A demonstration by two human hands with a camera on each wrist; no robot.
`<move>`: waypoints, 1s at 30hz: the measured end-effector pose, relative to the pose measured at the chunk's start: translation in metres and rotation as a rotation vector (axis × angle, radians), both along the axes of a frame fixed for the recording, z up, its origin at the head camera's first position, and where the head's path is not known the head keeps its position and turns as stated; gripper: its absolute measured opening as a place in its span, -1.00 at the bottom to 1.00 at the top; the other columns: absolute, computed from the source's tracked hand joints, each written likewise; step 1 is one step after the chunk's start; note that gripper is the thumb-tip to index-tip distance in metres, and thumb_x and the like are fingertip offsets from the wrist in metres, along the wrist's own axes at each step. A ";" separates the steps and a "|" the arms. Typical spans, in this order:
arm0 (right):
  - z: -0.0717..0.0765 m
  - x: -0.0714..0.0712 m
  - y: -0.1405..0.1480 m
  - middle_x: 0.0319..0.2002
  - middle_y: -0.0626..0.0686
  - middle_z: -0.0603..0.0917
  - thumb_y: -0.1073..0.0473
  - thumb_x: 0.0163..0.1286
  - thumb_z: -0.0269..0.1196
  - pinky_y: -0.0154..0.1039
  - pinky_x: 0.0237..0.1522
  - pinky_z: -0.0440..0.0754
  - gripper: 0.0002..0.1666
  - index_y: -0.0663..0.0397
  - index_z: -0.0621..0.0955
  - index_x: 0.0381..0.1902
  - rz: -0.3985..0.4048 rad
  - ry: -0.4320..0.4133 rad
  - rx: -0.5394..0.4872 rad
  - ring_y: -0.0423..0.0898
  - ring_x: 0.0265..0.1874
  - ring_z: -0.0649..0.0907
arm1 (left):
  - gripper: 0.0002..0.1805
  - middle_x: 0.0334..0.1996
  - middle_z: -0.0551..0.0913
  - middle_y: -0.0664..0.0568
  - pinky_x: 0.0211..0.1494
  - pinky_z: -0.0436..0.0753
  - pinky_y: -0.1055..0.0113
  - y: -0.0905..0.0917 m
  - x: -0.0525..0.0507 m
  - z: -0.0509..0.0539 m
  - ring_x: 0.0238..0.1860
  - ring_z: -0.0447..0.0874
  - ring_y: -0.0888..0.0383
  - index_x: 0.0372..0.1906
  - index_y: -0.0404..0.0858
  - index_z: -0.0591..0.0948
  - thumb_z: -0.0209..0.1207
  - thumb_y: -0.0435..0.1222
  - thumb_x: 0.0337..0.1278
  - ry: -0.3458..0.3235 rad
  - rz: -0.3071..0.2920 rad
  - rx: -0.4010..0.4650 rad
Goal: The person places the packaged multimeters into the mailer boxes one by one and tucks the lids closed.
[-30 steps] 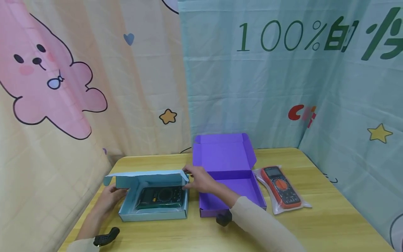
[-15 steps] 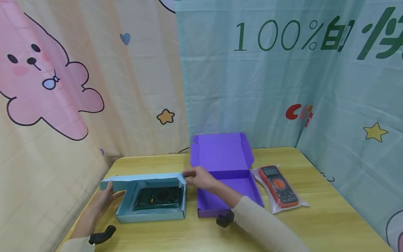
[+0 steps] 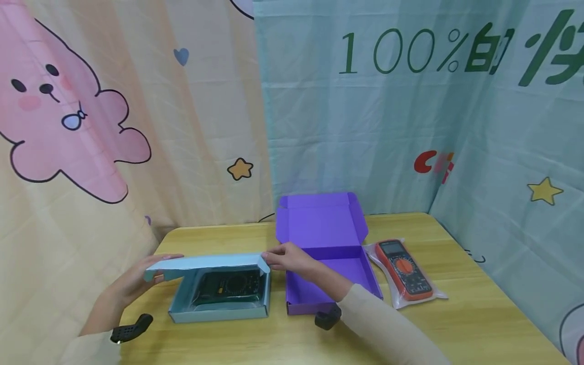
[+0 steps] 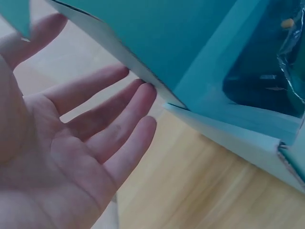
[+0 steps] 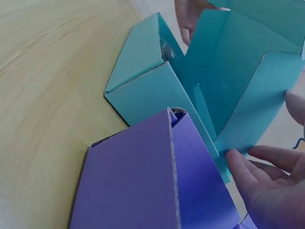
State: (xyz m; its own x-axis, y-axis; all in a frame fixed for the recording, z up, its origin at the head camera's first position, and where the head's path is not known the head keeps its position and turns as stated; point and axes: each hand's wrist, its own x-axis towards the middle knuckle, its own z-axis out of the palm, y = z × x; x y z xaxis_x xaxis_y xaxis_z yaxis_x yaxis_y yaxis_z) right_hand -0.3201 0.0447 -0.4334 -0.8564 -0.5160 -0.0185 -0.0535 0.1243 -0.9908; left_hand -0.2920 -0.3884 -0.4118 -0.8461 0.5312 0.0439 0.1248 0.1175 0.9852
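Observation:
A light blue box (image 3: 219,315) stands at the left of the table with its lid (image 3: 205,261) partly lowered. Inside lies a dark multimeter (image 3: 232,285) in clear wrapping. My left hand (image 3: 132,284) is at the lid's left end; in the left wrist view its fingers (image 4: 143,98) are extended, the tips touching the cardboard edge. My right hand (image 3: 292,261) is at the lid's right end, and in the right wrist view its fingertips (image 5: 233,157) touch the side flap (image 5: 264,95), thumb and fingers spread apart.
An empty purple box (image 3: 310,308) with its lid raised stands right of the blue one, close beside it. Farther right lies a red multimeter (image 3: 406,268) in a clear bag on the wooden table (image 3: 255,344). Curtains hang behind.
The blue lid has come down somewhat at its front. My left hand has shifted left and up from the box's side to the lid's end; my right hand stays at the right corner.

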 end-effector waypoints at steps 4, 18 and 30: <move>0.001 0.001 0.002 0.21 0.22 0.64 0.02 0.55 0.29 0.03 0.28 0.55 -0.37 0.44 0.53 0.32 0.008 0.003 -0.016 0.10 0.23 0.63 | -0.53 0.24 0.57 0.32 0.15 0.54 0.36 -0.001 0.002 0.011 0.20 0.50 0.34 0.38 -0.27 0.57 -0.22 -0.22 0.73 -0.017 0.010 -0.069; -0.001 0.005 0.005 0.25 0.15 0.63 0.02 0.48 0.36 -0.02 0.23 0.60 -0.44 0.28 0.62 0.27 0.027 0.122 0.136 0.04 0.22 0.62 | -0.53 0.31 0.52 0.25 0.34 0.37 0.39 -0.007 0.007 0.009 0.27 0.42 0.45 0.44 -0.56 0.36 -0.15 -0.34 0.69 -0.014 -0.060 -0.143; -0.001 0.006 0.004 0.20 0.15 0.67 0.10 0.34 0.49 0.08 0.31 0.51 -0.41 0.26 0.65 0.24 0.014 0.131 0.189 0.11 0.25 0.60 | -0.49 0.43 0.41 0.01 0.26 0.48 0.35 -0.010 0.011 0.001 0.29 0.41 0.44 0.48 -0.58 0.26 -0.07 -0.40 0.62 -0.049 -0.090 -0.160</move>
State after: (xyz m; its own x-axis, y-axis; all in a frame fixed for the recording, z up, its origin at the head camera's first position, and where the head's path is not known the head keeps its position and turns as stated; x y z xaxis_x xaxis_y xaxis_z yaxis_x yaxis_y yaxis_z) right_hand -0.3142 0.0483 -0.4341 -0.8507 -0.5257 -0.0051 -0.1832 0.3055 -0.9344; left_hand -0.2813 -0.3982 -0.4107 -0.7941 0.6016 -0.0868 0.0946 0.2633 0.9601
